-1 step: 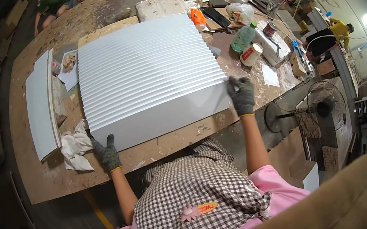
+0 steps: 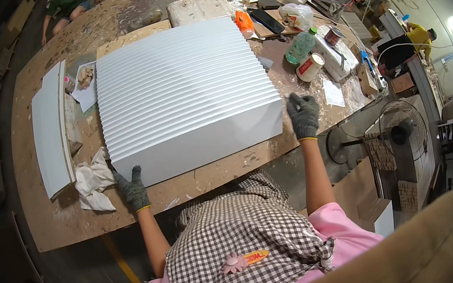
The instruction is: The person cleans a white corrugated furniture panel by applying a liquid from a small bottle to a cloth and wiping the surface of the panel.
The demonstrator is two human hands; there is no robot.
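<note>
A large white fluted panel (image 2: 184,84) lies on the worktable, its ridges running crosswise and a smooth face (image 2: 198,145) turned toward me. My left hand (image 2: 132,189), in a dark grey work glove, grips its near left corner, thumb against the smooth face and fingers round the side. Just off the near right corner is my right hand (image 2: 304,115), gloved alike and apart from the panel. Its fingers are curled in; whatever they may hold is hidden.
A crumpled white cloth (image 2: 95,184) lies by my left hand, near a long white board (image 2: 52,130). To the right are a green-tinted bottle (image 2: 301,46), a white tub (image 2: 310,67), a phone (image 2: 266,20) and a paper (image 2: 333,93). Fans and two people are farther off.
My right hand has moved a little to the right, off the panel's near right corner. My left hand and the panel have stayed in place.
</note>
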